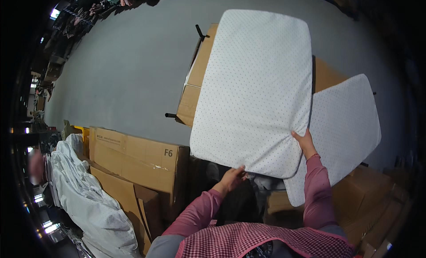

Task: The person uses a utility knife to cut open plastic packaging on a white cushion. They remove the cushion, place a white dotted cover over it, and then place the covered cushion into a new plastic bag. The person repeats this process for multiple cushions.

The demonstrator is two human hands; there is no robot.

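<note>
nearest, the left hand [231, 178] pinches the near edge of a white dotted pad [253, 89]; the right hand [306, 143] grips its right edge by the near-right corner, thumb on top. creases run between them; uneven pulling could deepen these. a tall carton [133, 151] stands near the pad's near-left corner, which might catch there if swung left. the pad lies over a cardboard-topped stand [190, 102], hiding its near edge, and overlaps a second pad [348, 125] that could be dragged off rightward. a black peg [170, 115] at the stand's near-left corner might snag cloth. past the left edge, grey floor [133, 67] offers the widest room.
</note>
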